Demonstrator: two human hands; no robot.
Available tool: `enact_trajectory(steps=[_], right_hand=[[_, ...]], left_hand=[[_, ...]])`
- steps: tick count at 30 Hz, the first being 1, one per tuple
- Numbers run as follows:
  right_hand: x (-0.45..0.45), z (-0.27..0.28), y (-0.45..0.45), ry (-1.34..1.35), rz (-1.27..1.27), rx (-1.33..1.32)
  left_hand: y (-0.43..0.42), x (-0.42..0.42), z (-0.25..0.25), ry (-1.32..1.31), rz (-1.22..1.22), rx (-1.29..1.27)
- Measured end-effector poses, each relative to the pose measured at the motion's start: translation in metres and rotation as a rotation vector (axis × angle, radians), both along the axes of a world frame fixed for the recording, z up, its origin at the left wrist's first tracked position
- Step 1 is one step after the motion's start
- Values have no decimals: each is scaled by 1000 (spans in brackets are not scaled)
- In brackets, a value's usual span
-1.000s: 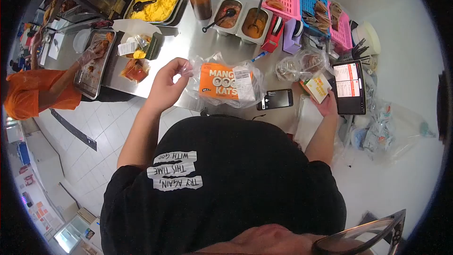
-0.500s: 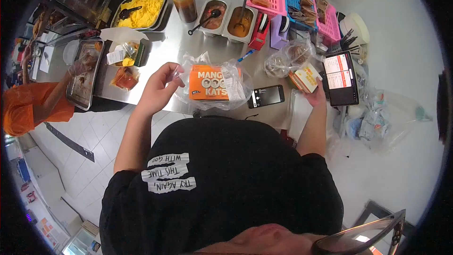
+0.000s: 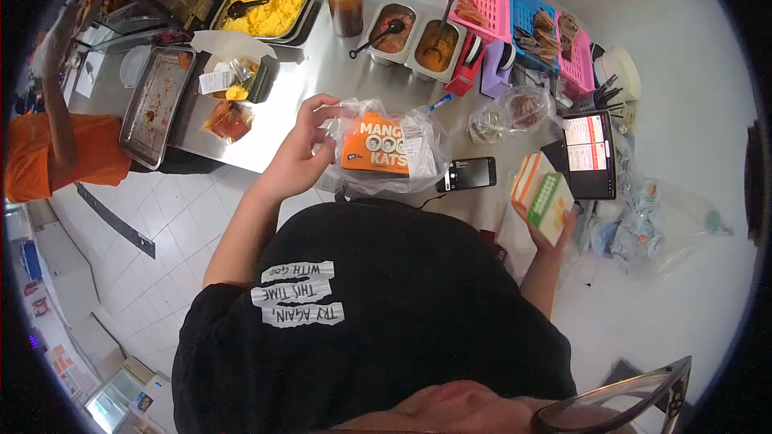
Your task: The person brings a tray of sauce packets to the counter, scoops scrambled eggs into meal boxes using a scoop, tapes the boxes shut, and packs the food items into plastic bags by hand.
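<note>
A clear plastic bag (image 3: pixel 433 169) lies on the steel counter in front of me, around an orange carton (image 3: pixel 366 162) printed "MANG… KATS", with a white printed slip beside the print. My left hand (image 3: pixel 304 153) is at the bag's left edge, its curved fingers on the plastic; the exact grip is partly hidden. On the right, my right hand (image 3: pixel 551 235) grips a small carton (image 3: pixel 540 197) with orange, white and green sides, held tilted above the counter's edge. A black phone (image 3: pixel 470 174) lies between the bag and this carton.
Behind stand a tray of yellow food (image 3: pixel 269 12), a green-capped sauce bottle (image 3: pixel 346 8), and two steel food pans (image 3: pixel 437 52). Tape dispensers (image 3: pixel 497 72), colored baskets (image 3: pixel 486 0), bagged cups (image 3: pixel 515 112) and a tablet (image 3: pixel 589 153) line the right. A person in an orange sleeve (image 3: pixel 88 149) stands left, beside a metal tray (image 3: pixel 157 104).
My right hand has brought the small carton down and away from the bagged cups, turning it. My left hand stays at the bag's edge. The other person's hand has left the metal tray.
</note>
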State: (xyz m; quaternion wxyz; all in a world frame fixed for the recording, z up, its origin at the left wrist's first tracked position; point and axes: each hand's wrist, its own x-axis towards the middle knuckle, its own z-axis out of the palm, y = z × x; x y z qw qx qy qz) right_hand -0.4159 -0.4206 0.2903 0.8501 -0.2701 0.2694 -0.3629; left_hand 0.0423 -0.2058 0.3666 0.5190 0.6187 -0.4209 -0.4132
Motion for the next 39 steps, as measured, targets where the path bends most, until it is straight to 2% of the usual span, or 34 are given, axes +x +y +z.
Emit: enact_trajectory(steps=[3, 7, 10, 12, 13, 16, 19, 20, 23, 27, 33, 35, 39], right_hand=[[54, 43, 35, -94, 64, -80], [184, 76, 63, -2, 349, 36], [253, 43, 72, 106, 499, 109], [253, -12, 65, 106, 546, 121], [248, -12, 70, 174, 532, 84], [240, 1, 84, 102, 511, 30], [257, -20, 79, 262, 519, 11], [267, -13, 78, 274, 534, 86], [272, 0, 69, 193, 494, 119], [240, 3, 43, 248, 419, 82], [225, 16, 36, 161, 342, 93], [232, -8, 44, 188, 268, 132], [240, -5, 65, 184, 229, 118]], left_hand=[[3, -2, 0, -21, -15, 6], [3, 2, -2, 2, -39, -18], [12, 12, -20, 154, -37, -107], [20, 21, -24, 225, -45, -157], [24, 23, -23, 200, -20, -155], [30, 19, -24, 165, 42, -147], [26, 10, -10, 73, -37, -126], [24, 8, -10, 66, -48, -130], [23, 7, -7, -3, -70, -105], [25, 8, -12, 4, -62, -95], [12, -7, -21, 56, -99, -110], [8, -9, -20, 51, -113, -108], [5, -11, -25, -119, -87, -129]])
